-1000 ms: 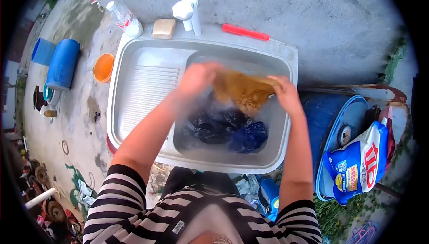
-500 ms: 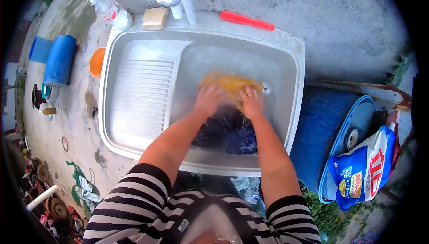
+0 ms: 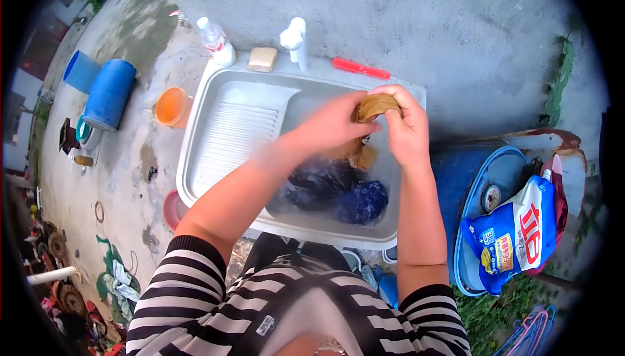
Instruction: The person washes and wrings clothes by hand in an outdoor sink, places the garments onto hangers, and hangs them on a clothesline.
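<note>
A wet mustard-yellow cloth (image 3: 376, 104) is bunched up between my two hands, above the right basin of the sink (image 3: 224, 89), with its lower end hanging down. My right hand (image 3: 407, 128) is closed round its right side, thumb in front and fingers over the top. On the left side, my left hand (image 3: 338, 120) grips the cloth too, though motion blurs it and its fingers are partly hidden. Below, in the basin water, lie dark clothes (image 3: 319, 183) and a navy-blue garment (image 3: 363, 201).
Along the sink's back edge stand a plastic bottle (image 3: 216, 43), a bar of soap (image 3: 262, 59), a white tap (image 3: 296, 40) and a red strip-shaped object (image 3: 361, 68). A detergent bag (image 3: 511, 239) rests on a blue barrel (image 3: 465, 180) at right. An orange bucket (image 3: 172, 107) stands at left.
Both hands have risen from the basin, lifting the yellow cloth, which was spread flat under them and is now bunched. The camera view has shifted.
</note>
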Motion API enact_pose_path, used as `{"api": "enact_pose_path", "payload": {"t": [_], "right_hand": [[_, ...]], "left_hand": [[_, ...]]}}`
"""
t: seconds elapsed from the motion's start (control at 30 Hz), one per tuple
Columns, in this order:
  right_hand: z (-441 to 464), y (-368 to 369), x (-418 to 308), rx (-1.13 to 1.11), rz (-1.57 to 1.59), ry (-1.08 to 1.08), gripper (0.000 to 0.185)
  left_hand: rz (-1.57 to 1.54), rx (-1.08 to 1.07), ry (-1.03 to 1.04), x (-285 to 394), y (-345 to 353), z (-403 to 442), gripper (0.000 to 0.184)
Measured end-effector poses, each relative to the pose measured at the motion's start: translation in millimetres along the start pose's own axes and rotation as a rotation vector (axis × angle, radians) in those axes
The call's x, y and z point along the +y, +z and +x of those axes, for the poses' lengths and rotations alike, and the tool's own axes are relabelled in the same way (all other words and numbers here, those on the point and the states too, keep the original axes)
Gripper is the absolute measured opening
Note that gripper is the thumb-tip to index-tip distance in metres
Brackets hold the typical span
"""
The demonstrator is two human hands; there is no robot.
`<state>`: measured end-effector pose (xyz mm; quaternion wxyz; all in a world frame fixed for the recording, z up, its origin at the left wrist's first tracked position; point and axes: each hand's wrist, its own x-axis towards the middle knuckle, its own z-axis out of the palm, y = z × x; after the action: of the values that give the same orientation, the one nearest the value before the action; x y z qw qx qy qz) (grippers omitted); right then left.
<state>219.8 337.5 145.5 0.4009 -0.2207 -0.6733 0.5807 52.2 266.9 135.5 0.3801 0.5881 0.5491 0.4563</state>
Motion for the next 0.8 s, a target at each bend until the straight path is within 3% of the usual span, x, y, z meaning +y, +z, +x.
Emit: {"api": "enact_pose_path", "payload": {"t": [0.07, 0.17, 0.2, 0.23, 0.27, 0.3, 0.33, 0.4, 0.47, 0.5, 0.53, 0.6, 0.67, 0.7, 0.73, 0.77, 0.8], "right_hand": [[2, 10, -17, 0.063, 0.234, -0.161, 0.049], [-15, 13, -14, 0.185, 0.009, -0.268, 0.09], [-28, 9, 11, 0.173, -0.066, -0.181, 0.116], [-45, 16, 35, 0.148, -0.102, -0.078, 0.123], [-60, 29, 50, 0.083, -0.307, 0.071, 0.123], [-65, 48, 65, 0.021, -0.256, 0.109, 0.117], [-73, 62, 106, 0.074, -0.173, 0.085, 0.098], [-70, 63, 134, 0.203, -0.032, 0.332, 0.081], [-65, 65, 140, 0.306, 0.019, 0.351, 0.063], [-63, 66, 136, 0.357, -0.003, 0.243, 0.055], [-59, 73, 108, 0.463, 0.273, 0.339, 0.051], [-57, 73, 91, 0.535, 0.289, 0.285, 0.048], [-59, 78, 62, 0.557, 0.284, 0.309, 0.053], [-59, 86, 52, 0.508, 0.254, 0.31, 0.057], [-60, 95, 46, 0.457, 0.224, 0.312, 0.06], [-62, 105, 44, 0.408, 0.194, 0.315, 0.064], [-67, 116, 49, 0.348, 0.179, 0.283, 0.072]], "left_hand": [[-0.093, 0.001, -0.093, 52, -9, 3, 0.036], [-0.168, 0.12, -0.014, 73, -21, 8, 0.03], [-0.284, 0.109, -0.121, 97, -26, 1, 0.028], [-0.372, 0.123, -0.12, 109, -29, -4, 0.026], [-0.463, 0.134, -0.119, 118, -29, -8, 0.025], [-0.554, 0.138, -0.119, 128, -29, -12, 0.023], [-0.602, 0.164, -0.133, 139, -30, -19, 0.021], [-0.806, 0.247, -0.161, 138, -38, -30, 0.021], [-0.936, 0.334, -0.139, 116, -60, -44, 0.024], [-0.952, 0.393, -0.134, 90, -79, -51, 0.025], [-0.968, 0.447, -0.127, 61, -97, -62, 0.027], [-0.85, 0.566, -0.278, 1, -125, -86, 0.029], [-0.853, 0.465, -0.572, -57, -121, -114, 0.033], [-0.85, 0.323, -0.617, -97, -110, -130, 0.051], [-0.896, 0.303, -0.852, -109, -94, -137, 0.07], [-1.162, 0.146, -0.982, -141, -79, -145, 0.083], [-1.228, 0.281, -1.182, -136, -53, -140, 0.077]]}}
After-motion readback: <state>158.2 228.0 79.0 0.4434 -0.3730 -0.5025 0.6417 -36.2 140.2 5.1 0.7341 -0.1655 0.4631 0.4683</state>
